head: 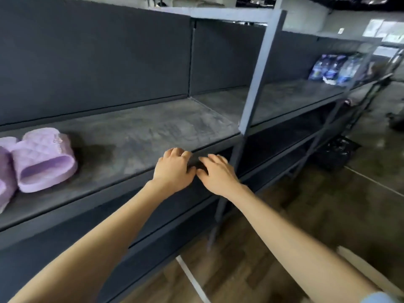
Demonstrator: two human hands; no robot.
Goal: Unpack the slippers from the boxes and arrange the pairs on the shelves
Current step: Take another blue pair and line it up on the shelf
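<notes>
On the dusty grey shelf (135,132) sits a quilted lilac slipper (43,159).

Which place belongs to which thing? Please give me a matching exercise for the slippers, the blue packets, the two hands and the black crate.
Things: 1 slippers; 2 blue packets; 3 left hand and right hand; 4 black crate.
Places: A on the floor; B front edge of the shelf, middle; C left end of the shelf; D far right, on the shelf.
Pairs: 1-C, 2-D, 3-B, 4-A.
</notes>
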